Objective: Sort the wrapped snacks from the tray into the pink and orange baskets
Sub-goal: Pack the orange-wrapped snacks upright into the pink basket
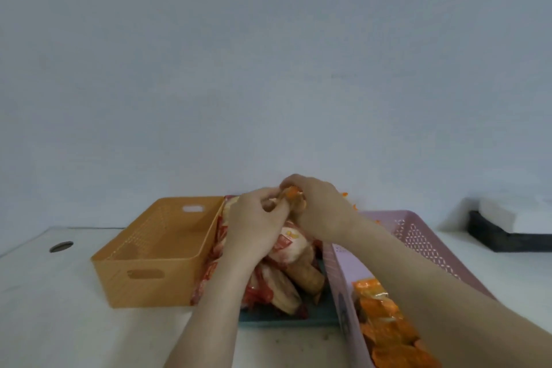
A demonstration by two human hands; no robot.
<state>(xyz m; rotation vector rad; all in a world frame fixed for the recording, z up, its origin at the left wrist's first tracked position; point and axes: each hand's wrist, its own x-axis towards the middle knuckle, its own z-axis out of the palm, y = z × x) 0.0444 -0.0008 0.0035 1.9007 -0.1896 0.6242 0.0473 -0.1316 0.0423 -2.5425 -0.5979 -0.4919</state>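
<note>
Both hands are up together over the heap: the left hand (257, 218) and the right hand (324, 209) meet at the fingertips. Each has its fingers curled and pinches the same wrapped snack (292, 195), whose orange end pokes out between them. The snack is held in the air, above the far end of the snack pile (286, 272).

Directly beneath the hands that pile of red-and-white and tan packets sits on a teal tray (286, 322), whose near edge shows between the two forearms. Just left of the left hand is the orange basket (149, 278), its long wall pressed against the pile. Right of the right hand is the pink basket (418, 236), and the right forearm crosses over it, hiding part of its middle. At its near end, under that forearm, lie orange packets (385, 326).

Far left of the hands there is a round hole (61, 247) in the white table (74, 308). Far right is a black box (501, 236) with something white on top.

The count: one snack in hand, one tray, two baskets. The pile and the orange packets are several each, too overlapped and blurred for a firm number.
</note>
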